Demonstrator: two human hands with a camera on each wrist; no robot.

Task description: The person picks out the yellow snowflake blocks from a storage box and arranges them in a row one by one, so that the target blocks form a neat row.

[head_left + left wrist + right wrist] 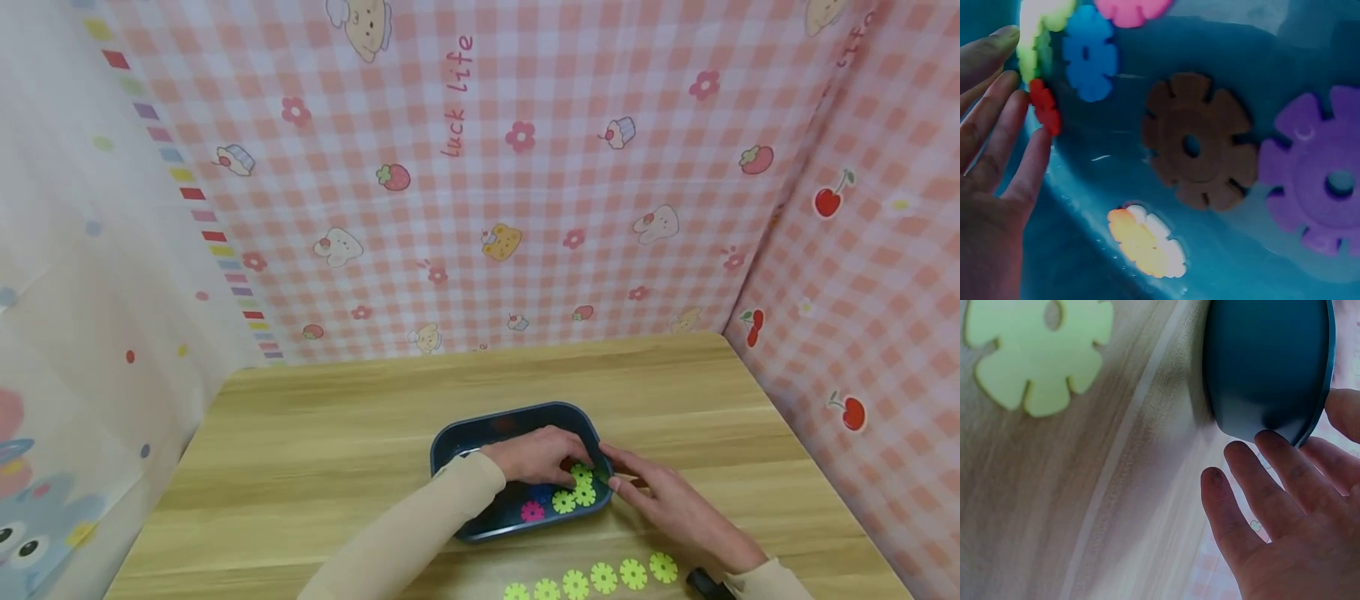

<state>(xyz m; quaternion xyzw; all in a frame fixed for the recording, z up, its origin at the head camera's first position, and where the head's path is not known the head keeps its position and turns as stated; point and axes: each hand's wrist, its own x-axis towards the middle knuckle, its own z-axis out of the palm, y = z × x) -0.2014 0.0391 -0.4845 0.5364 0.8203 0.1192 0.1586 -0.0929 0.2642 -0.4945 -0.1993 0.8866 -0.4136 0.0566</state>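
Observation:
A dark blue tray point(517, 532) stands on the table, with notched plastic discs inside. My left hand point(542, 455) reaches into its right end. In the left wrist view its fairly straight fingers lie at a yellow-green disc point(1029, 53) and a red disc point(1045, 107) by the tray wall. Blue point(1090, 55), brown point(1200, 140) and purple point(1319, 172) discs lie nearby. My right hand point(667, 496) rests at the outside of the tray's right end, fingers extended and fingertips right at the wall, as the right wrist view shows too.
A row of several yellow-green discs point(603, 577) lies on the table in front of the tray. A black object point(708, 585) is beside my right wrist. Patterned cloth point(517, 192) hangs behind the wooden table point(322, 467) and at both sides.

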